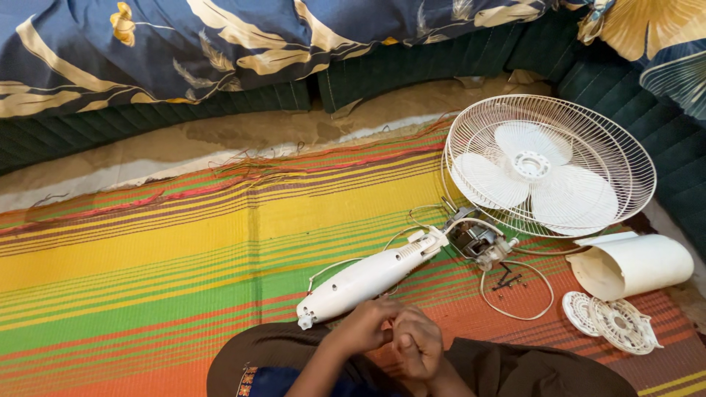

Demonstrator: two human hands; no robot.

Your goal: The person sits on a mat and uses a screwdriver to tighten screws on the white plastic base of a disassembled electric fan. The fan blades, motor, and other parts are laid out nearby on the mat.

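A dismantled white fan lies on a striped woven mat (147, 250), seen from above by the person working on it. Nearest the person is the fan's long white neck housing (364, 278), lying flat and slanting from lower left to upper right, its lower end just beside the hands. At its upper end sits the bare metal motor (474, 239), with thin white wires (526, 294) looping off across the mat. A few small dark screws (507, 279) lie close to the motor.

The 2 hands meet at the bottom centre, over the person's lap. The left hand (365, 326) is curled, knuckles up, touching the right hand (418, 344), which is also curled inward. The fingers of both are pressed together around something too small or too hidden to identify; I cannot tell what, if anything, is pinched.

The work appears to be midway through disassembly or repair, with a small part being handled. Judging from this, the next move calls for a fine fingertip grip, and for keeping the loose screws from scattering.

Further out, the round wire guard with its 3 white blades (548, 165) lies flat at upper right. A white rear cover (636, 265) and 2 round vented plates (610, 320) lie at right. Dark green cushions (412, 66) and floral blue bedding (147, 44) border the top.
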